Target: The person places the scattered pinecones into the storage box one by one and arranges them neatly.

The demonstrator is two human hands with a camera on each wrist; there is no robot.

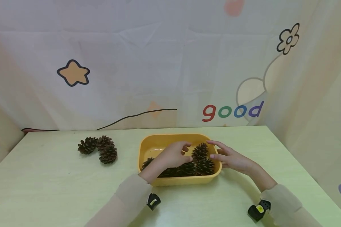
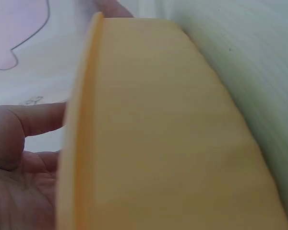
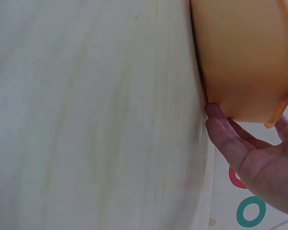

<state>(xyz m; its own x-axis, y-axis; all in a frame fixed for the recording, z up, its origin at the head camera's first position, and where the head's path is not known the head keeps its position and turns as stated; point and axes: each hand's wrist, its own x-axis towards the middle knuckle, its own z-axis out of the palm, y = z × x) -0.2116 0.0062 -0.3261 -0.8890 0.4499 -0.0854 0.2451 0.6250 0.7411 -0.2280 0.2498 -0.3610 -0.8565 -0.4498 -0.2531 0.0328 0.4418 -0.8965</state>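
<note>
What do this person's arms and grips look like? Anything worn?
Left sleeve and right sleeve: long, pale beige. Left device and right device: small, black, yellow mark, at the wrists. Left grip and right grip: bare hands, no gloves.

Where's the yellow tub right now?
In the head view, the yellow tub is on the table, right of the three loose pine cones, with the left hand over it and the right hand at its right end.

Head view looks forward-down; both close wrist views share the tub (image 1: 184,181).
</note>
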